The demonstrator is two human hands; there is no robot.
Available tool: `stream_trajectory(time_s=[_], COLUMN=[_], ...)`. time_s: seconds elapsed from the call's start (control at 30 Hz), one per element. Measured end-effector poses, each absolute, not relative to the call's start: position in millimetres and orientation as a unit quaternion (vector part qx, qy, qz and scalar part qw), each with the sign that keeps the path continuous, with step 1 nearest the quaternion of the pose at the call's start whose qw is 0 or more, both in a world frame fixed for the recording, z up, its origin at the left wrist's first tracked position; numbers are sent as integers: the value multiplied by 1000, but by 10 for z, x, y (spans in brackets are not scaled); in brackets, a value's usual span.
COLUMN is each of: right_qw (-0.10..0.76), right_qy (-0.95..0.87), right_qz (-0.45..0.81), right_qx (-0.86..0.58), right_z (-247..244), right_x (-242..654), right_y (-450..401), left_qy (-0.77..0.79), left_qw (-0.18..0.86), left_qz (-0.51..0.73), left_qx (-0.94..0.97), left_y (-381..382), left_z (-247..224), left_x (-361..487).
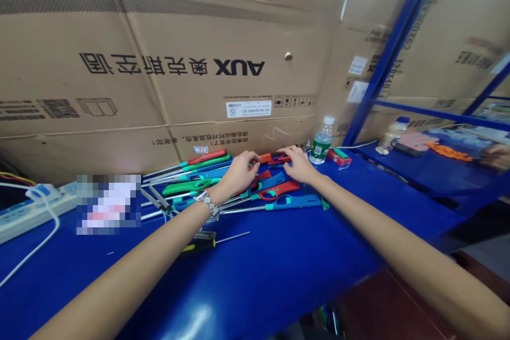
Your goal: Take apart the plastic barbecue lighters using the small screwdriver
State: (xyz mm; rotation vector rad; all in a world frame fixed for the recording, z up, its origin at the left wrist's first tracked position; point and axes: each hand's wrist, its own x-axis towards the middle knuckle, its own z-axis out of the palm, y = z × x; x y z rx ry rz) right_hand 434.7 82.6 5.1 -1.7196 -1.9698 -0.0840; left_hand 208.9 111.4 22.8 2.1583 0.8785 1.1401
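Several long-nosed gas lighters with red, green and blue handles lie in a loose pile against the cardboard, metal tubes pointing left. My left hand (240,172), with a bracelet at the wrist, is over the middle of the pile. Its fingers are curved, and thumb and fingertips stand apart. At the back right of the pile, the fingers of my right hand (298,164) close around the end of a red lighter (280,160), partly hidden by them. A blue lighter (295,202) lies nearest me, below a red-handled lighter (281,190). A green lighter (187,186) rests left of my left hand.
A screwdriver (203,245) lies in front of the pile on the blue table (311,260). To the right stand a water bottle (321,142) and a small red box (339,158). A power strip (40,211) is at left. Upright cardboard (159,37) backs the table; a blue frame (382,58) rises right.
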Motion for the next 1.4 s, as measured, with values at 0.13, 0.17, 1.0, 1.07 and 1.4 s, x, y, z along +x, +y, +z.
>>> stream_trajectory(time_s=[0.13, 0.17, 1.0, 1.07, 1.4], right_qw=[267, 244, 302, 285, 365], right_qy=[-794, -806, -775, -791, -784], right_qz=[8, 4, 85, 124, 161], right_qx=[-547, -539, -549, -527, -475], right_z=[130, 143, 72, 100, 124], right_x=[4095, 4051, 3164, 2938, 2589], right_y=[258, 113, 105, 186, 363], left_qy=[291, 285, 335, 342, 345], left_qw=[205, 191, 68, 52, 32], left_qz=[377, 362, 215, 179, 163], left_qx=[855, 867, 915, 921, 924], left_y=[894, 831, 407, 396, 538], left_z=[211, 201, 59, 35, 110], left_x=[1756, 1678, -116, -164, 78])
